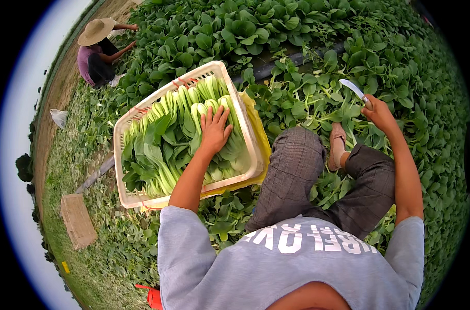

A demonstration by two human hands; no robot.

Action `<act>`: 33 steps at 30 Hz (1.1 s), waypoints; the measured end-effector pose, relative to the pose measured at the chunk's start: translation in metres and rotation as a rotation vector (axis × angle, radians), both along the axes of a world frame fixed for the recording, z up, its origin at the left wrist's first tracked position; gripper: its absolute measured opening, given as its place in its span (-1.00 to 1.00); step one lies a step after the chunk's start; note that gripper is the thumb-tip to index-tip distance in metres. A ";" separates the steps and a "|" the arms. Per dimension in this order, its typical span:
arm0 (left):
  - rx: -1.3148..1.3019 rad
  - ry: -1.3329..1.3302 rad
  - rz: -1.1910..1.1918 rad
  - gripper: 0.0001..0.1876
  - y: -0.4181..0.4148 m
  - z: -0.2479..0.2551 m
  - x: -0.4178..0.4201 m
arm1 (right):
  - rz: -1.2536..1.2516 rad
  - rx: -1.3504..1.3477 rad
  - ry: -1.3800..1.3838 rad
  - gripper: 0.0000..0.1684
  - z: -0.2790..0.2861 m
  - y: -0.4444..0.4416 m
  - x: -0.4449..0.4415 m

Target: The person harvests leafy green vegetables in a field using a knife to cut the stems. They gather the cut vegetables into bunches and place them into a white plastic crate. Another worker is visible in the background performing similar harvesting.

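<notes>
A white plastic crate (253,151) holds rows of leafy green vegetables with pale stalks (169,104), which look like bok choy. My left hand (215,131) rests palm down on them near the crate's right side, its fingers slightly spread over the pale stalks. Out to the right, my right hand (376,110) is closed around the handle of a knife (353,89) with a curved blade, which points up and to the left above the growing plants. Yellow sheeting (258,124) shows under and beside the crate.
Dense leafy plants (242,31) grow ahead and to the right. Another person in a straw hat (96,31) crouches at the upper left. An empty-looking plastic crate (78,221) and a white plastic bag (59,117) lie at left. A red object (154,298) is at the bottom.
</notes>
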State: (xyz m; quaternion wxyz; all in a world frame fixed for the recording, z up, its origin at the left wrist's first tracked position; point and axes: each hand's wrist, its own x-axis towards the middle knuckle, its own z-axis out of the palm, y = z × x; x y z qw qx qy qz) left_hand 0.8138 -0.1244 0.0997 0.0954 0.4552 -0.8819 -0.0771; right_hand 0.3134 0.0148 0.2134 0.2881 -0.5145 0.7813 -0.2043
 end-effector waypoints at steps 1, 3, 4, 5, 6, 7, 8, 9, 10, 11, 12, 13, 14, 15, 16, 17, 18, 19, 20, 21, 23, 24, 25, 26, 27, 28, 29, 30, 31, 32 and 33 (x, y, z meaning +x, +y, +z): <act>0.069 0.116 -0.002 -0.55 -0.007 0.019 0.010 | -0.001 0.002 0.020 -0.53 0.004 0.001 0.004; 0.055 0.552 0.205 -0.60 -0.005 0.061 0.014 | -0.017 -0.066 0.026 -0.52 0.010 0.010 0.002; 0.123 0.637 0.306 -0.59 0.004 0.083 0.009 | -0.038 -0.099 0.083 -0.52 0.017 0.012 -0.002; 0.068 0.620 0.268 -0.59 0.012 0.095 0.018 | -0.058 -0.125 0.118 -0.52 0.020 0.014 0.001; 0.101 0.606 0.207 -0.59 0.026 0.107 0.014 | -0.078 -0.168 0.151 -0.53 0.027 0.017 0.004; 0.191 0.600 0.151 -0.62 0.041 0.118 0.003 | -0.100 -0.204 0.189 -0.53 0.034 0.020 0.005; 0.258 0.552 0.040 -0.65 0.051 0.119 -0.014 | -0.168 -0.267 0.217 -0.55 0.034 0.030 -0.003; 0.289 0.503 -0.080 -0.67 0.061 0.123 -0.038 | -0.243 -0.333 0.251 -0.57 0.032 0.043 -0.016; 0.281 0.454 -0.168 -0.66 0.067 0.126 -0.060 | -0.291 -0.398 0.223 -0.59 0.031 0.058 -0.026; 0.289 0.418 -0.275 -0.65 0.074 0.118 -0.086 | -0.352 -0.447 0.220 -0.61 0.029 0.081 -0.038; 0.335 0.382 -0.280 -0.63 0.079 0.116 -0.099 | -0.402 -0.440 0.208 -0.63 0.026 0.096 -0.040; 0.398 0.355 -0.307 -0.60 0.082 0.105 -0.110 | -0.469 -0.418 0.217 -0.64 0.024 0.116 -0.041; 0.468 0.309 -0.311 -0.59 0.078 0.087 -0.112 | -0.526 -0.433 0.257 -0.65 0.019 0.134 -0.040; 0.510 0.256 -0.337 -0.61 0.085 0.080 -0.121 | -0.605 -0.435 0.109 -0.64 0.007 0.155 -0.035; 0.465 0.252 -0.396 -0.62 0.083 0.061 -0.121 | -0.680 -0.419 -0.001 -0.65 -0.004 0.177 -0.030; 0.469 0.004 -0.314 -0.63 0.079 0.045 -0.122 | -0.785 -0.381 -0.164 -0.63 -0.013 0.198 -0.016; 0.505 0.079 -0.325 -0.63 0.076 0.029 -0.127 | -0.862 -0.322 -0.115 -0.63 -0.027 0.228 -0.007; 0.549 0.155 -0.354 -0.62 0.077 0.012 -0.137 | -0.932 -0.253 -0.071 -0.63 -0.042 0.260 0.003; 0.536 0.267 -0.365 -0.61 0.059 -0.028 -0.134 | -1.001 -0.207 -0.022 -0.64 -0.051 0.285 0.020; 0.517 0.377 -0.383 -0.61 0.039 -0.065 -0.132 | -1.058 -0.165 0.017 -0.65 -0.058 0.306 0.034; 0.480 0.532 -0.413 -0.62 0.014 -0.109 -0.133 | -1.209 -0.232 0.012 -0.66 -0.064 0.336 0.046; 0.509 0.520 -0.434 -0.62 0.029 -0.123 -0.145 | -1.308 -0.225 0.022 -0.66 -0.069 0.362 0.054; 0.501 0.463 -0.421 -0.63 0.036 -0.125 -0.149 | -1.322 -0.273 0.062 -0.66 -0.058 0.369 0.055; 0.494 0.391 -0.416 -0.64 0.046 -0.123 -0.154 | -1.340 -0.310 0.104 -0.65 -0.034 0.372 0.056; 0.461 0.322 -0.400 -0.65 0.046 -0.117 -0.153 | -1.336 -0.362 0.139 -0.65 -0.008 0.363 0.054; 0.440 0.255 -0.407 -0.66 0.053 -0.112 -0.158 | -1.288 -0.445 0.149 -0.65 0.015 0.358 0.055; 0.407 0.199 -0.407 -0.67 0.058 -0.106 -0.161 | -1.226 -0.537 0.160 -0.66 0.038 0.347 0.050; 0.380 0.148 -0.419 -0.68 0.061 -0.102 -0.167 | -1.183 -0.580 0.196 -0.66 0.059 0.336 0.046; 0.348 0.110 -0.425 -0.69 0.057 -0.097 -0.167 | -1.130 -0.633 0.209 -0.67 0.070 0.318 0.042; 0.333 0.077 -0.445 -0.70 0.060 -0.093 -0.172 | -1.069 -0.615 0.270 -0.66 0.085 0.306 0.039; 0.321 0.052 -0.462 -0.71 0.064 -0.092 -0.178 | -0.999 -0.598 0.330 -0.65 0.094 0.298 0.033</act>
